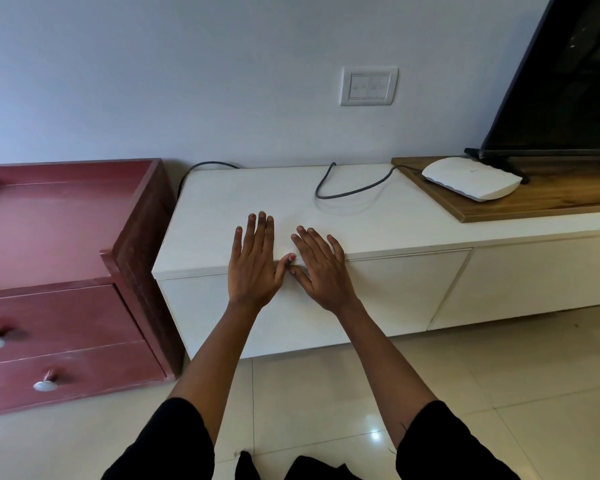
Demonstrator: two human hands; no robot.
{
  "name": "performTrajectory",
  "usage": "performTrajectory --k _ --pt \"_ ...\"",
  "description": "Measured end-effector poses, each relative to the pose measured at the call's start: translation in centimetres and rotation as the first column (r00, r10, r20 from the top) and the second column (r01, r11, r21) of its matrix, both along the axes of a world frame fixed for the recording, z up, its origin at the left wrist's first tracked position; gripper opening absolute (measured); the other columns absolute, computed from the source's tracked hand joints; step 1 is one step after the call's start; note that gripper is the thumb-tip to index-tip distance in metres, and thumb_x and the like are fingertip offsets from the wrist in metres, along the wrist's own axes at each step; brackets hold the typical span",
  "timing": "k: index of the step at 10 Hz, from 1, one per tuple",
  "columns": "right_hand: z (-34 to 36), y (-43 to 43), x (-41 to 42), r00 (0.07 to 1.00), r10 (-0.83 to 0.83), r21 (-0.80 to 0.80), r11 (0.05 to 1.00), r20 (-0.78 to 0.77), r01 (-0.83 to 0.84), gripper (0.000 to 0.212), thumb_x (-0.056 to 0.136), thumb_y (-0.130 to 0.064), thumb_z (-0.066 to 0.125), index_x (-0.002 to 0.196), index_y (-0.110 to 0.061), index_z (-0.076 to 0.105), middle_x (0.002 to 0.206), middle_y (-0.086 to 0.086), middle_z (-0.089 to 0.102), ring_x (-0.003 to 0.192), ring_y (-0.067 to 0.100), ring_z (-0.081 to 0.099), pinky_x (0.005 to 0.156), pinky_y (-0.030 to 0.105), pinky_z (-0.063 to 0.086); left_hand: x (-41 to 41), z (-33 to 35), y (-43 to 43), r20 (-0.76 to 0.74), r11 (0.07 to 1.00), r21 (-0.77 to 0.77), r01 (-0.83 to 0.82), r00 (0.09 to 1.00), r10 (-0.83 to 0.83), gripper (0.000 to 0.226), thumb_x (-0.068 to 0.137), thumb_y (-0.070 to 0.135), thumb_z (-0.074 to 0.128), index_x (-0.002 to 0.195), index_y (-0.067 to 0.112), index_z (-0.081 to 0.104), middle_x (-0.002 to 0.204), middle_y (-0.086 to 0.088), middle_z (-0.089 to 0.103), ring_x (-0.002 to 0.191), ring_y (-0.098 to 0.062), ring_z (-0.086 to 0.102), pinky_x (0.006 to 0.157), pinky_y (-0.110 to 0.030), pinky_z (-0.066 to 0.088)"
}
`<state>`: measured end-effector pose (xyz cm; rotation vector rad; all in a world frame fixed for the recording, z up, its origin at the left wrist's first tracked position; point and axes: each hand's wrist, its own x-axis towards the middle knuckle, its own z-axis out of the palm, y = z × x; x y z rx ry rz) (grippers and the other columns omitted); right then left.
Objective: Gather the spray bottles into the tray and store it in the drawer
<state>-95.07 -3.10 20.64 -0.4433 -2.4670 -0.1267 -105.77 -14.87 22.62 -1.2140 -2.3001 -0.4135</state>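
Both hands lie flat, palms down, on the front edge of a low white cabinet (378,223). My left hand (255,261) and my right hand (321,268) sit side by side with fingers spread and thumbs touching; neither holds anything. Below them is the cabinet's white drawer front (388,292), which is shut. No spray bottles and no tray are in view.
A dark red chest (66,220) with two knobbed drawers stands to the left. On the right, a white router (471,180) lies on a wooden board (541,202) under a black TV (568,81). A grey cable (347,194) loops across the cabinet top. A wall switch (368,85) is above.
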Motion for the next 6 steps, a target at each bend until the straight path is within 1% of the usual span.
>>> performTrajectory --k 1,2,3,5,6 --pt "1.0 -0.7 0.9 0.999 0.021 -0.063 0.998 0.036 -0.019 0.054 0.095 -0.045 0.031 0.139 -0.015 0.04 0.15 0.004 0.038 0.139 0.019 0.033 0.113 0.04 0.015 0.7 0.6 -0.4 0.064 0.999 -0.013 0.033 0.997 -0.032 0.084 0.087 0.063 -0.002 0.149 0.008 0.01 0.158 -0.01 0.009 0.147 -0.022 0.002 0.119 -0.036 -0.002" --pt "1.7 -0.9 1.6 1.0 0.002 -0.107 0.994 0.009 -0.001 0.053 0.093 -0.044 0.034 0.138 -0.015 0.041 0.15 0.005 0.038 0.139 0.02 0.033 0.112 0.044 0.019 1.5 1.2 -0.6 0.096 0.998 -0.011 0.059 0.994 -0.058 0.084 0.087 0.064 0.001 0.149 0.009 0.007 0.159 -0.009 0.005 0.146 -0.02 -0.002 0.119 -0.036 -0.001" --pt "3.1 -1.3 2.9 0.997 -0.054 -0.16 0.986 -0.059 0.044 0.051 0.092 -0.043 0.035 0.135 -0.017 0.043 0.149 0.005 0.038 0.137 0.019 0.035 0.108 0.044 0.023 2.8 2.3 -1.1 0.096 0.998 0.029 0.061 0.993 -0.063 0.078 0.089 0.059 0.014 0.149 0.009 0.005 0.159 -0.009 0.002 0.146 -0.02 -0.004 0.119 -0.035 0.0" --pt "5.8 -4.1 5.0 0.986 -0.051 -0.155 0.988 -0.161 0.026 0.047 0.093 -0.045 0.034 0.128 -0.018 0.048 0.146 0.004 0.042 0.131 0.019 0.042 0.101 0.041 0.031 4.9 4.6 -3.6 0.067 0.986 0.14 0.095 0.992 -0.105 0.075 0.092 0.056 0.022 0.149 0.01 0.003 0.159 -0.008 0.0 0.146 -0.021 -0.004 0.119 -0.035 0.0" --pt "6.6 -5.0 5.6 0.985 -0.037 -0.194 0.981 -0.169 0.003 0.046 0.093 -0.045 0.035 0.128 -0.018 0.048 0.146 0.004 0.042 0.13 0.021 0.042 0.101 0.041 0.031 5.3 5.2 -4.5 0.065 0.984 0.158 0.086 0.993 -0.098 0.076 0.093 0.056 0.023 0.149 0.01 0.002 0.159 -0.008 -0.001 0.146 -0.021 -0.005 0.119 -0.035 0.001"
